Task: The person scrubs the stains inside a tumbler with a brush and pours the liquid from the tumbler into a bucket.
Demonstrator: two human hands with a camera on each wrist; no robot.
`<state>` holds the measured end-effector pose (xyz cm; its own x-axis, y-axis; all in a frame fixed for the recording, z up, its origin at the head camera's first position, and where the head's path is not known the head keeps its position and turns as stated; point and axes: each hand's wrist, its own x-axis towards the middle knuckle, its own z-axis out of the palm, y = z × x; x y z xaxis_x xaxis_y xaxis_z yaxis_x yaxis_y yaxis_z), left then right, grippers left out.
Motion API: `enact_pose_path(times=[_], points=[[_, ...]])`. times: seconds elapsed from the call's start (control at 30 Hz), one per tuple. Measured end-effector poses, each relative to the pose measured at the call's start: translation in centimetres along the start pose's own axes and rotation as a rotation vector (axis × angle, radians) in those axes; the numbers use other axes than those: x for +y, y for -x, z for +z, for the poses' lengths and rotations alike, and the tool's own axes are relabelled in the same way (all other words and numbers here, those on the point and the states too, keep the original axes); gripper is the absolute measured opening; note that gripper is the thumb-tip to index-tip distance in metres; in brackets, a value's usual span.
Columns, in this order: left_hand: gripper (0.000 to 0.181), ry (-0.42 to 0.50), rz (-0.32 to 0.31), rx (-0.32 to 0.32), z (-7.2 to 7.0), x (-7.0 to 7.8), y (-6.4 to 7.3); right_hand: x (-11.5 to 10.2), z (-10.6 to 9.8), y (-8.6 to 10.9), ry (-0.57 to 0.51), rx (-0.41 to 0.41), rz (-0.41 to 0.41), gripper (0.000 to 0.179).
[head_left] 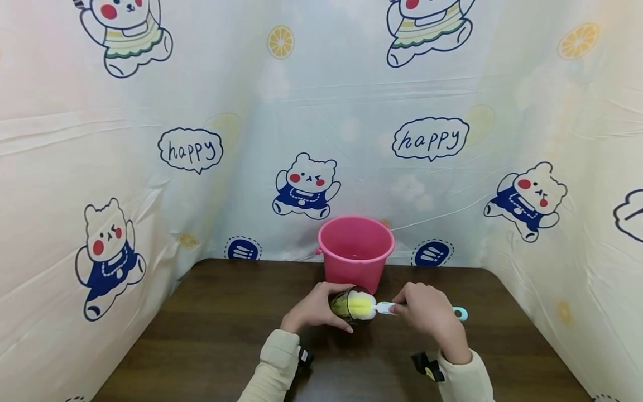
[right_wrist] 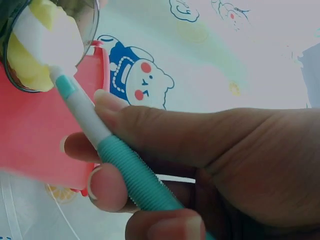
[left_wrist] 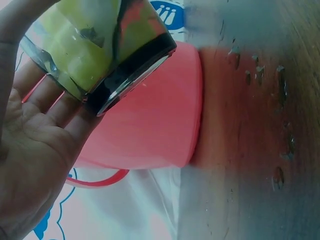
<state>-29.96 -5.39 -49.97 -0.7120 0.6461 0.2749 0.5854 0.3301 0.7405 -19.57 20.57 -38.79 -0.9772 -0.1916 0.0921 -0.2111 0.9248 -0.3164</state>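
My left hand (head_left: 317,307) grips a dark-tinted drinking glass (left_wrist: 95,45), tipped on its side with its mouth to the right in the head view. The right hand (head_left: 424,312) holds a sponge cup brush by its white and teal handle (right_wrist: 135,175), thumb and fingers curled round it. The brush's yellow and white sponge head (head_left: 360,305) sits in the mouth of the glass, part of it inside. Through the glass wall, yellow sponge shows in the left wrist view. Both hands are above the table, in front of the bucket.
A pink bucket (head_left: 356,240) stands at the back of the dark wooden table (head_left: 241,312), right behind the glass. Water drops (left_wrist: 282,85) lie on the tabletop near it. A patterned curtain (head_left: 301,100) hangs behind the table and along both sides.
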Motion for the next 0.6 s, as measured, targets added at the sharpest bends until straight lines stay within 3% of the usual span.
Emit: enact_pose_path(times=[0.17, 0.4, 0.6], points=[[0.086, 0.001, -0.01, -0.001, -0.15, 0.32, 0.09, -0.21, 0.1, 0.09, 0.007, -0.018, 0.025, 0.009], [0.086, -0.001, -0.002, -0.007, -0.16, 0.44, 0.11, -0.74, -0.35, 0.44, -0.004, -0.044, -0.013, 0.006], [0.087, -0.002, -0.01, 0.001, -0.04, 0.57, 0.07, -0.52, -0.41, 0.42, -0.013, 0.003, 0.009, 0.009]])
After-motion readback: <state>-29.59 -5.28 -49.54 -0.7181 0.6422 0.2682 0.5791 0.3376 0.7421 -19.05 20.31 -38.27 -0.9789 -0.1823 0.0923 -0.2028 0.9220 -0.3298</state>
